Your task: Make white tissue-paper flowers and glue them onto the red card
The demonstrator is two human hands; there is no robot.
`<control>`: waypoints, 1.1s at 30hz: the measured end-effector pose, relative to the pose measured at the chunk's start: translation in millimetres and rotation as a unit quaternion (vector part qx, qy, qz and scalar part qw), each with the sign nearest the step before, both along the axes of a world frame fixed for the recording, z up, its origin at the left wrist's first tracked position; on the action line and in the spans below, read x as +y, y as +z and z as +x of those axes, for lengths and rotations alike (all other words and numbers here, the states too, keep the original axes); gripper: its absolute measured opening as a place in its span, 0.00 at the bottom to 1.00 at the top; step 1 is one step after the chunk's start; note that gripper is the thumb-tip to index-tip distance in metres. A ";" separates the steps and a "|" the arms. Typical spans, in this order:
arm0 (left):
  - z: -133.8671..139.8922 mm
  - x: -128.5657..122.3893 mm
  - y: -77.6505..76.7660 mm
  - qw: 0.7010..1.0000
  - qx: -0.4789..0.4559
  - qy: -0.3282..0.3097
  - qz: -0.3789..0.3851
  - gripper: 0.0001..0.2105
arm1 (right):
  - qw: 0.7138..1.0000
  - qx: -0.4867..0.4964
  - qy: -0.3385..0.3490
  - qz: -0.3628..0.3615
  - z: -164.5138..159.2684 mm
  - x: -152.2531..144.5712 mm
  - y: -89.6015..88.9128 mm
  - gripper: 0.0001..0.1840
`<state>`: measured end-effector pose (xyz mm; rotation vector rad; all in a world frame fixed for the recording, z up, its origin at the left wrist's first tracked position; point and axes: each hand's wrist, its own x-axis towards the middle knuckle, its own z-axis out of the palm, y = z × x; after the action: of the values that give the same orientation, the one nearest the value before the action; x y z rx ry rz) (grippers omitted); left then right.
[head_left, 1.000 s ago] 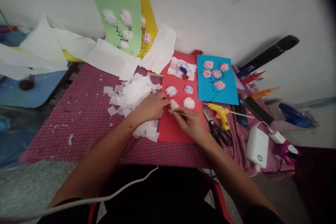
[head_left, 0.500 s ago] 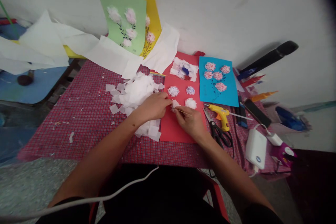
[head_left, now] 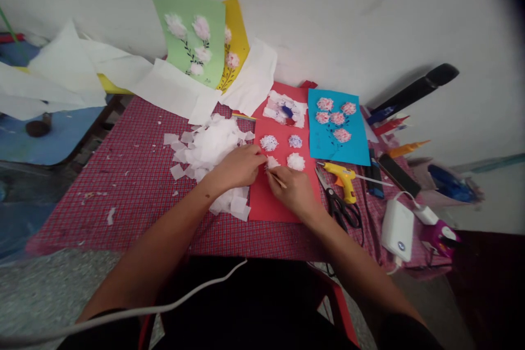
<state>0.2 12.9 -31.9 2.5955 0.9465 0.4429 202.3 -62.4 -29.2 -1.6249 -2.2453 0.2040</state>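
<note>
On the red paper point(head_left: 266, 202) sit several fluffy tissue-paper flowers, among them a plain white one point(head_left: 296, 162) and a purple-speckled one point(head_left: 269, 143). My right hand point(head_left: 293, 190) pinches a thin wooden stick point(head_left: 279, 179), its tip at the partly hidden lower-left flower point(head_left: 272, 162). From the other side, the closed fingertips of my left hand point(head_left: 244, 164) come up to that same flower; whatever they pinch is too small to make out. A heap of white tissue squares point(head_left: 211, 145) lies left of the paper, partly under my left forearm.
Right of the paper lie scissors point(head_left: 340, 205), a yellow glue gun point(head_left: 343, 178) and a white power bank point(head_left: 397, 229). A blue flower card point(head_left: 338, 128) lies behind them. A green card point(head_left: 191, 33) leans on the wall, and an ink-stained tissue pad point(head_left: 285, 108) tops the red paper.
My right hand has shifted slightly left and turned, and the stick now slants differently at the lower-left flower. My left hand stays nearly in place. The whole view has moved a little.
</note>
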 end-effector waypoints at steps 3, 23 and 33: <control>0.9 1.3 2.8 1.000 0.008 0.008 0.011 0.12 | 0.999 0.038 -0.008 0.005 1.9 -0.3 -0.2 0.13; 8.5 -1.6 6.7 1.000 -0.021 0.005 -0.008 0.05 | 0.989 0.132 0.019 0.065 8.1 -4.2 -7.9 0.11; 15.6 -1.0 -3.8 1.000 0.004 -0.003 0.023 0.08 | 0.985 0.115 0.046 0.122 9.2 -4.5 -9.0 0.09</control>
<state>15.8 11.9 -35.7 2.6426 0.9408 0.4590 211.4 -66.9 -38.2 -1.3025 -2.0806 0.1270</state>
